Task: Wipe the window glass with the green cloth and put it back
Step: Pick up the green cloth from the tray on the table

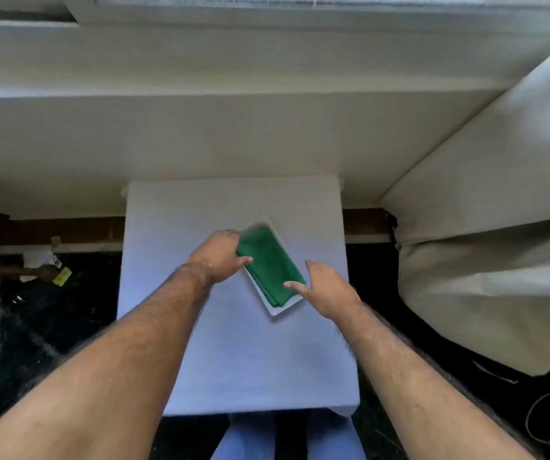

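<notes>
Green cloth (pixel 270 263) lies folded in a white tray (pixel 278 310), which sits at a slant on a small table (pixel 233 353) covered in pale fabric. Left hand (pixel 218 255) is at the tray's far left edge, touching the cloth's side, thumb pointing right over the cloth; its other fingers are hidden behind the hand, so I cannot tell whether they grip anything. Right hand (pixel 328 288) is at the tray's near right edge, fingers loosely spread, thumb over the cloth, holding nothing. A pale curtain (pixel 486 267) hangs at right.
</notes>
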Motion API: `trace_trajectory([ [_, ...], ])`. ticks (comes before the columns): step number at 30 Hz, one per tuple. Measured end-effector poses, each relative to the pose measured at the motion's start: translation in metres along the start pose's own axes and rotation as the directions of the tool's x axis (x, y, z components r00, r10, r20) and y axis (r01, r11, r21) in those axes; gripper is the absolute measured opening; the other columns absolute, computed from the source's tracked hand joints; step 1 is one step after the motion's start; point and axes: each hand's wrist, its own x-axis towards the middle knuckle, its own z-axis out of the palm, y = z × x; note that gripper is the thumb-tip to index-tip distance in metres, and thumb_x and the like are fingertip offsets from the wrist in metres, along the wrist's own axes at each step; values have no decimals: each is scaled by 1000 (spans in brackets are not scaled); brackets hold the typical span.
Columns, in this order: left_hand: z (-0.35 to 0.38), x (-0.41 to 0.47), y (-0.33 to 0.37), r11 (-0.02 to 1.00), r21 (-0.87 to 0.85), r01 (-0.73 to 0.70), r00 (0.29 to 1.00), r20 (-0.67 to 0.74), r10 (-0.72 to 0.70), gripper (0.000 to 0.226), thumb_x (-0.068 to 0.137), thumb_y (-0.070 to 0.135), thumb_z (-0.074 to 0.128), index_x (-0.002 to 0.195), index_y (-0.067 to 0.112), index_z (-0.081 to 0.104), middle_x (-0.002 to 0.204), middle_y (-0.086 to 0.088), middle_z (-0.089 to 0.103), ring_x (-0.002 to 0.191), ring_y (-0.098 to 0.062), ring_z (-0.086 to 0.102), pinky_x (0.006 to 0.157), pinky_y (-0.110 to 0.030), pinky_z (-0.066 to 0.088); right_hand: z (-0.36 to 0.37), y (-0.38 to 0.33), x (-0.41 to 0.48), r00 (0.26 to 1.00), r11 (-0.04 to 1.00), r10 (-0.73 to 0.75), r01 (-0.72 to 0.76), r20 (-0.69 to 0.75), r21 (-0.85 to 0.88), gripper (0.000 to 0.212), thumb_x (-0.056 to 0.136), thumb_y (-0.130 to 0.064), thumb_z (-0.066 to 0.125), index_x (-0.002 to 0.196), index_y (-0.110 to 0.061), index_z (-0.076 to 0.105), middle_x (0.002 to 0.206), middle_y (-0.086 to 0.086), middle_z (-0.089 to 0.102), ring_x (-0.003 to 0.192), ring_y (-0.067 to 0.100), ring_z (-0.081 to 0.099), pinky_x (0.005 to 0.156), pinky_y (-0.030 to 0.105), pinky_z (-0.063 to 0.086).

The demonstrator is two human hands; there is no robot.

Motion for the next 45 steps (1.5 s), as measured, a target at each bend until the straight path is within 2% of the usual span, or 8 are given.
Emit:
trace_trajectory([
  [7, 55, 44, -13, 996, 33, 78, 997, -15, -78, 57, 97, 38, 64, 144, 11, 49, 138, -12, 62, 125, -31, 57, 107, -48, 51, 55, 14, 45, 990, 995, 97, -99, -99, -15, 47, 103, -45, 66, 130, -8, 61, 122, 9, 63, 101, 24, 63, 79, 36, 50],
  [19, 81, 78, -8, 972, 170, 163, 985, -80, -152, 42, 97, 26, 68, 133, 7, 60, 128, -14, 63, 118, -31, 54, 96, -43, 51, 74, 29, 74, 961, 990, 125, -138, -246, -37, 27, 100, -18, 73, 123, -10, 62, 117, 9, 66, 86, 19, 56, 69, 32, 44],
  [24, 77, 76, -3, 943, -125, 308, 945, -78, -319, 26, 86, 16, 70, 111, 10, 72, 106, -6, 69, 90, -23, 63, 78, -34, 57, 73, 29, 73, 957, 988, 156, -153, -246, 31, 24, 100, -14, 71, 122, -11, 64, 117, 9, 69, 87, 18, 55, 71, 32, 45],
  [29, 75, 50, -3, 758, -548, 354, 899, -23, -436, 16, 79, 14, 74, 88, 19, 61, 88, 5, 62, 73, -5, 55, 56, -20, 39, 61, 29, 61, 953, 941, 260, -214, -155, 262, 36, 96, -14, 75, 132, -15, 69, 110, 2, 73, 87, 14, 64, 68, 25, 48],
  [31, 69, 38, -3, 678, -658, 328, 903, 8, -429, 18, 80, 10, 74, 89, 17, 61, 93, 2, 65, 81, -13, 61, 60, -23, 45, 51, 29, 55, 956, 928, 267, -222, -121, 300, 31, 94, -15, 75, 125, -14, 77, 100, -4, 68, 86, 11, 62, 72, 25, 50],
  [35, 38, 14, 1, 493, -832, 255, 924, 58, -379, 35, 81, -3, 79, 112, 8, 65, 119, -18, 69, 109, -33, 69, 98, -45, 59, 18, 27, 37, 957, 884, 260, -180, -132, 431, 18, 88, -15, 78, 106, -16, 80, 87, -8, 67, 85, 12, 63, 69, 22, 46],
  [41, -31, -25, 14, 370, -924, 96, 957, -16, -289, 31, 84, -10, 75, 114, -4, 69, 96, -11, 72, 90, -26, 71, 67, -18, 64, -42, 6, -3, 986, 765, 126, -29, -106, 644, 11, 94, -16, 81, 102, -15, 73, 104, 8, 76, 98, 19, 69, 93, 38, 57],
  [45, -83, -49, 30, 312, -950, 3, 958, -86, -272, 22, 84, -4, 79, 87, 9, 63, 92, -10, 72, 82, -21, 73, 74, -31, 66, -90, -14, -38, 998, 623, 7, 49, -69, 781, 11, 101, -7, 72, 109, -9, 65, 98, 8, 77, 80, 12, 75, 81, 28, 65],
])
